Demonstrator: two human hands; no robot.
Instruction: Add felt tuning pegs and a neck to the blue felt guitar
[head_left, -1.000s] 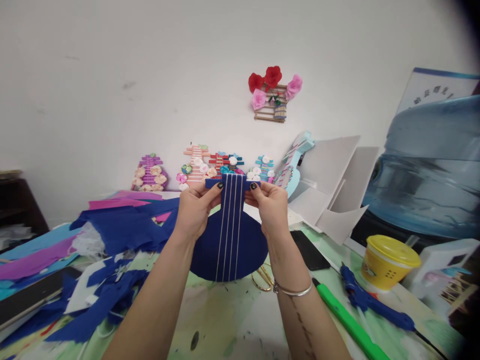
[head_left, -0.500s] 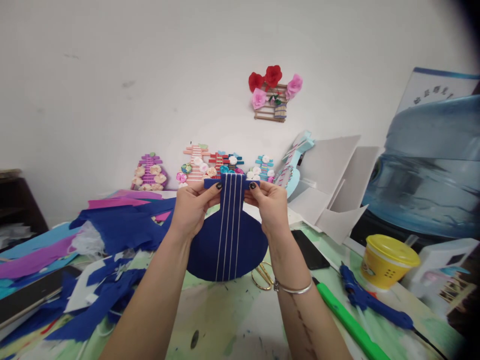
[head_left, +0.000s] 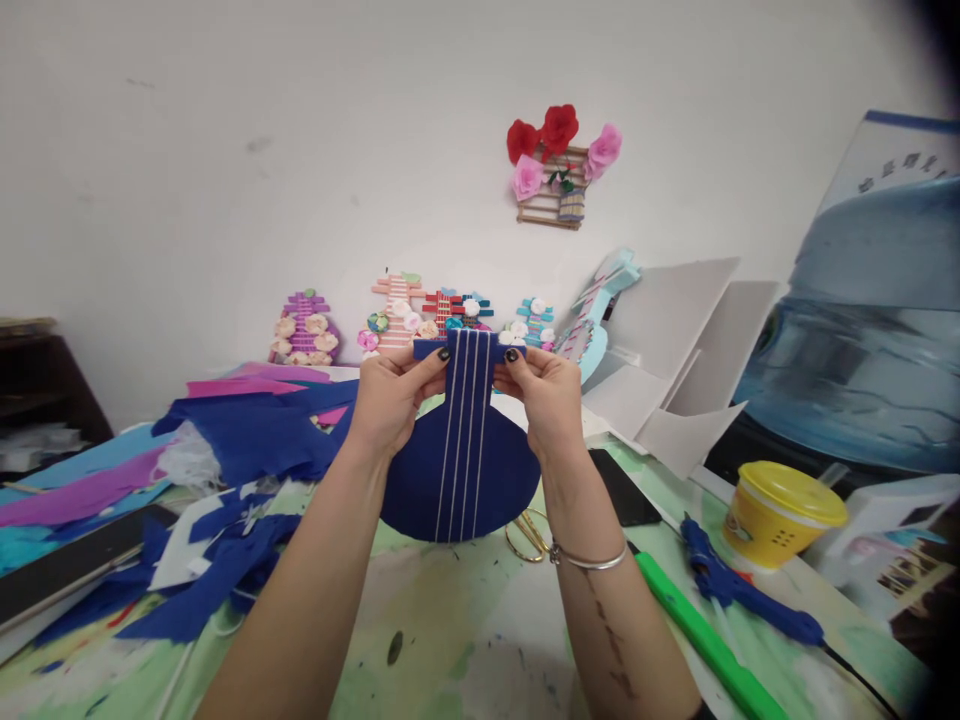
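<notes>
Left grip [head_left: 386, 405] and right grip [head_left: 553, 400] both closed in a pinch, each on one end of the crosspiece [head_left: 428, 349] on the blue lute-shaped piece [head_left: 463, 440]. Piece upright between the grips, round body [head_left: 504, 478] below them over the counter [head_left: 427, 620]. Blue sheets [head_left: 251, 425] left of left grip; green-handled tool [head_left: 709, 632], blue glue gun [head_left: 776, 611], yellow tub [head_left: 780, 515] below and right of right grip.
</notes>
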